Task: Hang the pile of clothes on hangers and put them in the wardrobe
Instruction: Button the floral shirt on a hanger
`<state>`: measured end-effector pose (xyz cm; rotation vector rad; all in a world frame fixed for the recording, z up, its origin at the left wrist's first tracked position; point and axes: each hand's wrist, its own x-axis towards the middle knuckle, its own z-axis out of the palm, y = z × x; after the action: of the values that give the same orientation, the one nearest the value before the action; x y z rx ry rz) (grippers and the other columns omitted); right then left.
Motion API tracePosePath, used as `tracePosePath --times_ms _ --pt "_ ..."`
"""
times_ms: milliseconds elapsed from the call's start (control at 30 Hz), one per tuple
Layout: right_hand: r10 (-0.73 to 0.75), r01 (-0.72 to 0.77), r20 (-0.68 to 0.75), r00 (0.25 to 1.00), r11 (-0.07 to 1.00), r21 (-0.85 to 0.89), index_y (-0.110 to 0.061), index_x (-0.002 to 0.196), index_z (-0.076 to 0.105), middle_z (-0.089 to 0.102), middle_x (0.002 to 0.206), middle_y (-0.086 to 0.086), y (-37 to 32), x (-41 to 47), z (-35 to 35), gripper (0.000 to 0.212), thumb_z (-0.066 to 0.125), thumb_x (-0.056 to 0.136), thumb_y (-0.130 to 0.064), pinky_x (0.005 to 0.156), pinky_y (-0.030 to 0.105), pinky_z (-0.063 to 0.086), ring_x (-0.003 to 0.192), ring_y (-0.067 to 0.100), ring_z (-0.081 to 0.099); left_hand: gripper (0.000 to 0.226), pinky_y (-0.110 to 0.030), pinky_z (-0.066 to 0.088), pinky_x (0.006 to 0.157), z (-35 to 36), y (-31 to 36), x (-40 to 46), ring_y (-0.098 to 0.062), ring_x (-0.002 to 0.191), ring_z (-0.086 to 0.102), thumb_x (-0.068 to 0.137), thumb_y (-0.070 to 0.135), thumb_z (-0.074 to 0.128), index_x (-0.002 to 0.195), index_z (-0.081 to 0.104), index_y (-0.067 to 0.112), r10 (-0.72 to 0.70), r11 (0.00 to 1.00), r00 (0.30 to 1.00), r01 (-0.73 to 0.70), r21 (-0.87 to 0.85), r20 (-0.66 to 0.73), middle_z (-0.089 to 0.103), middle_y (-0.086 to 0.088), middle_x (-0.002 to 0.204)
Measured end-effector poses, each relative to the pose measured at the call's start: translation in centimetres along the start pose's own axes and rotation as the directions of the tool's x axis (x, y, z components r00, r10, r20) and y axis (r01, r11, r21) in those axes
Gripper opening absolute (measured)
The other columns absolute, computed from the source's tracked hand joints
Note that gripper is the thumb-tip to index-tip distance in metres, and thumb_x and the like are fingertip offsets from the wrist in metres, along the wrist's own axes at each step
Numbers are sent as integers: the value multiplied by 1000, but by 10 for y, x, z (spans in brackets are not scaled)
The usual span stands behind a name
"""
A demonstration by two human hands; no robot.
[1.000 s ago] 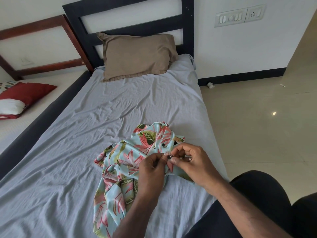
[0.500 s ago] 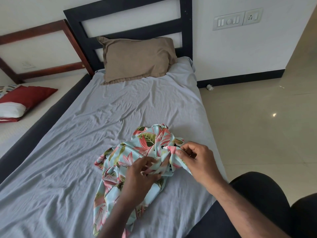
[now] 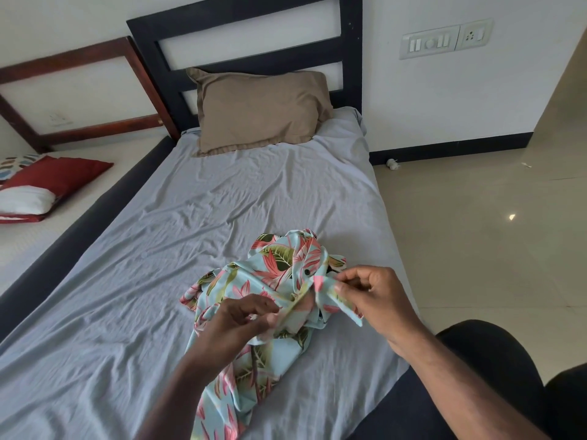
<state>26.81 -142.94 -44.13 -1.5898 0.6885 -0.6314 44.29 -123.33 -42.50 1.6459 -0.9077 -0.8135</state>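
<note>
Bare forearms, no sleeves; black trousers (image 3: 495, 369) on the legs

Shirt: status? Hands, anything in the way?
Left hand and right hand both pinch shirt. Shirt crumpled on bed, unhung. No hanger in view.

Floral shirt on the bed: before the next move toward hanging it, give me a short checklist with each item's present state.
1. Left hand grips the floral shirt: ok, fingers pinch an edge.
2. Right hand grips the shirt: ok, thumb and fingers pinch a folded edge.
3. Shirt spread flat for hanging: not ok, it lies bunched on the grey sheet.
4. Buttons undone: cannot tell; one dark button shows, the rest is hidden in folds.
5. Hanger within reach: not ok, none in view.
6. Wardrobe in view: not ok, none in view.
</note>
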Motion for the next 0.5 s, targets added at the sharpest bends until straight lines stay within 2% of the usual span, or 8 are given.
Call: tracePosePath --times_ms 33,100,200,233,300,367,433,500 --pt "15 -15 33 999 1000 -1 -17 78 80 70 63 -8 -2 -2 1 10 77 88 -20 58 19 44 56 1 60 43 -25 49 74 4 1 1 -18 82 65 78 49 78 85 76 7 16 999 999 -17 37 31 71 -8 88" --pt "14 -8 61 998 994 -107 -20 76 79 73 70 -8 -1 -3 3 19 75 90 -31 64 20 48 64 1 64 44 -24 50 75 13 0 8 -12 89 67 78 61 71 95 76 21 48 980 999 -44 197 -20 72 1 96" --pt "-19 55 92 996 909 -413 -30 101 77 72 93 -21 7 -1 3 12 72 92 -35 77 17 52 80 -7 64 68 -23 48 92 32 -9 27 1 113 55 71 63 75 130 57 35 100 861 995 -70 503 -32 54 19 129" --pt "-3 60 123 992 883 -466 -30 113 73 68 103 -21 10 0 2 20 70 93 -34 83 19 52 85 -7 62 73 -24 45 98 40 -13 32 -1 115 53 73 57 78 136 50 36 66 815 998 -64 576 18 48 21 133" --pt "51 52 187 981 861 -507 -32 132 61 60 124 -10 18 2 2 37 66 95 -34 91 23 51 98 0 61 57 -29 45 100 56 -23 39 -8 107 59 81 35 78 132 51 36 -33 725 995 -44 687 98 52 18 124" --pt "85 41 223 971 862 -505 -36 145 47 52 137 -2 19 6 3 50 62 98 -37 92 26 48 106 10 60 36 -27 50 86 66 -25 44 -14 96 64 84 8 65 116 64 25 -93 678 977 -78 731 191 63 10 105" --pt "117 2 215 970 874 -486 -36 152 34 52 141 1 18 15 6 61 60 97 -43 92 27 43 114 18 58 37 -24 47 75 71 -22 46 -18 96 65 78 -7 58 106 71 13 -172 721 912 -141 679 372 69 -2 102" --pt "166 -48 189 968 859 -509 -34 153 32 61 132 0 17 21 8 67 65 95 -42 87 28 46 113 22 63 31 -25 50 79 72 -11 43 -16 94 65 82 -9 63 108 72 5 -237 833 737 -181 523 633 71 -10 105"
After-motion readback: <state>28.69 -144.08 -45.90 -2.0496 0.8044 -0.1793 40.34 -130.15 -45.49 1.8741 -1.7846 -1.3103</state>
